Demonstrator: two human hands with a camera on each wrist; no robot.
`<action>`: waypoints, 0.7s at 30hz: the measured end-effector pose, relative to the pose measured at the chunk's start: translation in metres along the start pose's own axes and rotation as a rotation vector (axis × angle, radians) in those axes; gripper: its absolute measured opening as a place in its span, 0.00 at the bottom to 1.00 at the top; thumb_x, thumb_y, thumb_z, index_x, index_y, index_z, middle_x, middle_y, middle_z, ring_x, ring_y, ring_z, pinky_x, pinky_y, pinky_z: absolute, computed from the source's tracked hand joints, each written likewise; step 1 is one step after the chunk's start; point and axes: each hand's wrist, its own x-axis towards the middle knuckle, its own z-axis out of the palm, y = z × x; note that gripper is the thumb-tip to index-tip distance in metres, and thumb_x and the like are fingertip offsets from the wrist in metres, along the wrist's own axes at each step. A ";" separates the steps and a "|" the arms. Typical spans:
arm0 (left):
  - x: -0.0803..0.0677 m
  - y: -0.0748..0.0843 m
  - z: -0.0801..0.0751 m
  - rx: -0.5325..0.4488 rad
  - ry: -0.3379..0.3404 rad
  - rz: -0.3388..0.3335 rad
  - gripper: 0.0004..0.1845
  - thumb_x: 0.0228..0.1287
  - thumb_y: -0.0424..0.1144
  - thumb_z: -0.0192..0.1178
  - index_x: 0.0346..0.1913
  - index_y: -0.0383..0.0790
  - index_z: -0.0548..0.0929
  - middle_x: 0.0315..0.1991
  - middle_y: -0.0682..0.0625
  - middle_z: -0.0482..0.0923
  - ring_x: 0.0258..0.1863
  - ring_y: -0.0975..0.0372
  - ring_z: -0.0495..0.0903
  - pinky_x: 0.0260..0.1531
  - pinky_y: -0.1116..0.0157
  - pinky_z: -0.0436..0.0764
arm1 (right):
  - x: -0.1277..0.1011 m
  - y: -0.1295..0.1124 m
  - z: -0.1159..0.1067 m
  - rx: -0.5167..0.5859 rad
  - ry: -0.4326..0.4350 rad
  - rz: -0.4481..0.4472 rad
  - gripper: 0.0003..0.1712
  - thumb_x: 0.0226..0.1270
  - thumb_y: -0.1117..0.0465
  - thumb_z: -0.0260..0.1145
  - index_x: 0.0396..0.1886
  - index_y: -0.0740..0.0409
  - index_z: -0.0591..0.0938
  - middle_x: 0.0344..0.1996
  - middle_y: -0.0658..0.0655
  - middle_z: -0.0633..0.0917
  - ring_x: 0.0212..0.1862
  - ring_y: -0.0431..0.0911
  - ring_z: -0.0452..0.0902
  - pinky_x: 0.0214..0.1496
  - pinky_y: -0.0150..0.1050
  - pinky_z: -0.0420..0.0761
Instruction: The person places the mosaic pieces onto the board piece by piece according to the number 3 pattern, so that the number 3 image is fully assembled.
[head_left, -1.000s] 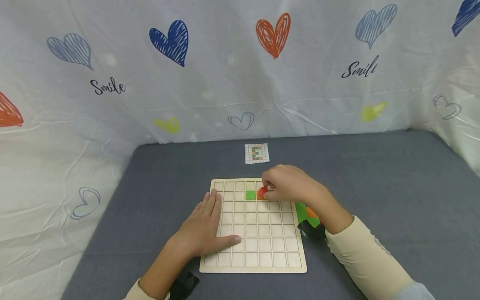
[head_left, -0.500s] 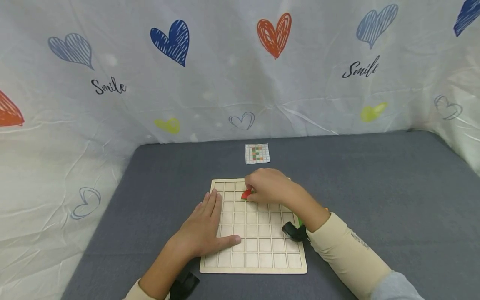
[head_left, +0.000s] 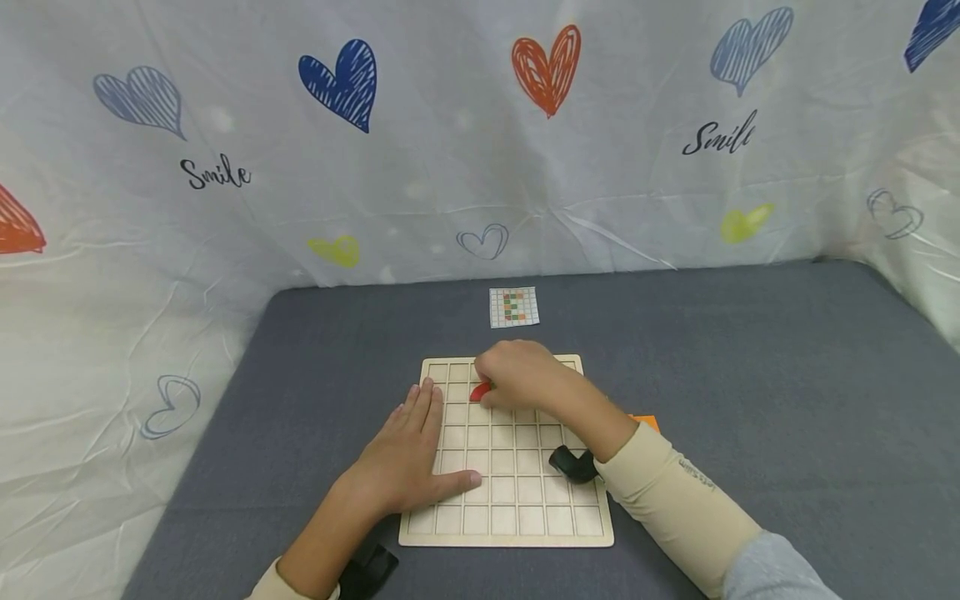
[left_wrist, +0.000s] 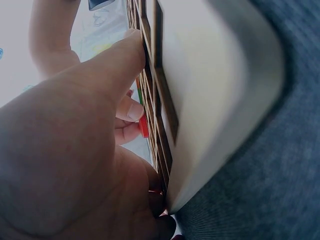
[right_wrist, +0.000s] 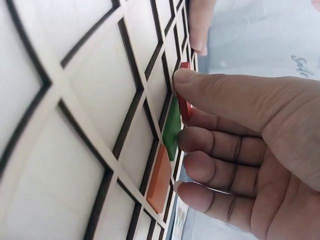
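In the head view, a wooden grid board (head_left: 514, 520) lies on the cloth-covered table. My left hand (head_left: 397, 458) rests flat along its left side, fingers straight and thumb spread over the squares. Near the board's far edge, my right hand (head_left: 525, 375) pinches a red piece (head_left: 479, 392) with a curved edge. Seen from the right wrist, thumb and index finger grip that red piece (right_wrist: 184, 95) just beyond a green tile (right_wrist: 172, 131). Beside the green one, an orange tile (right_wrist: 159, 180) sits in the grid. From the head, my right hand hides both tiles.
A small printed card (head_left: 513, 307) with a coloured grid pattern lies beyond the board. An orange piece (head_left: 647, 421) shows to the right, partly behind my forearm. Black wrist cameras (head_left: 573, 464) hang under both wrists. A white curtain (head_left: 420, 183) with hearts stands behind the table.
My right hand has carried the red piece leftward along the far row, from over the orange tile to left of the green one. The left hand has stayed put.
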 end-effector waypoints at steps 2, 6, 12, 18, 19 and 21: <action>0.000 0.000 0.000 0.003 0.003 0.003 0.59 0.48 0.75 0.45 0.69 0.31 0.44 0.70 0.39 0.35 0.68 0.52 0.37 0.63 0.56 0.49 | 0.001 -0.001 0.000 -0.003 -0.005 0.005 0.11 0.51 0.57 0.70 0.17 0.48 0.75 0.15 0.44 0.73 0.19 0.39 0.64 0.20 0.33 0.65; 0.000 0.000 0.001 0.005 0.008 0.005 0.59 0.48 0.75 0.44 0.69 0.31 0.43 0.70 0.39 0.35 0.68 0.53 0.36 0.63 0.56 0.49 | 0.003 -0.002 0.000 -0.014 -0.019 0.024 0.11 0.51 0.57 0.70 0.18 0.48 0.75 0.15 0.44 0.73 0.20 0.40 0.64 0.20 0.34 0.65; 0.000 0.000 0.000 -0.004 0.006 0.002 0.59 0.49 0.75 0.44 0.69 0.31 0.43 0.70 0.39 0.35 0.68 0.52 0.36 0.63 0.56 0.48 | 0.007 -0.002 -0.001 0.011 -0.042 0.053 0.10 0.50 0.58 0.69 0.18 0.48 0.76 0.15 0.44 0.74 0.20 0.40 0.65 0.20 0.34 0.66; 0.000 0.000 0.000 -0.008 0.013 0.003 0.59 0.49 0.75 0.45 0.69 0.31 0.43 0.70 0.39 0.34 0.68 0.52 0.37 0.63 0.55 0.48 | 0.008 -0.002 -0.001 0.032 -0.051 0.082 0.09 0.49 0.60 0.70 0.18 0.49 0.76 0.15 0.45 0.74 0.20 0.40 0.65 0.19 0.34 0.65; 0.000 0.000 0.000 -0.008 0.014 0.003 0.59 0.48 0.75 0.44 0.69 0.31 0.43 0.70 0.39 0.34 0.68 0.52 0.37 0.63 0.55 0.48 | 0.008 -0.002 -0.002 0.034 -0.052 0.085 0.09 0.49 0.60 0.70 0.18 0.49 0.76 0.15 0.45 0.74 0.20 0.41 0.65 0.19 0.34 0.65; 0.000 0.000 0.000 -0.011 0.015 0.004 0.59 0.48 0.75 0.45 0.69 0.31 0.43 0.70 0.39 0.35 0.68 0.52 0.37 0.63 0.55 0.48 | 0.007 -0.003 -0.002 0.037 -0.051 0.088 0.10 0.49 0.60 0.70 0.18 0.49 0.76 0.15 0.45 0.74 0.20 0.41 0.65 0.19 0.34 0.65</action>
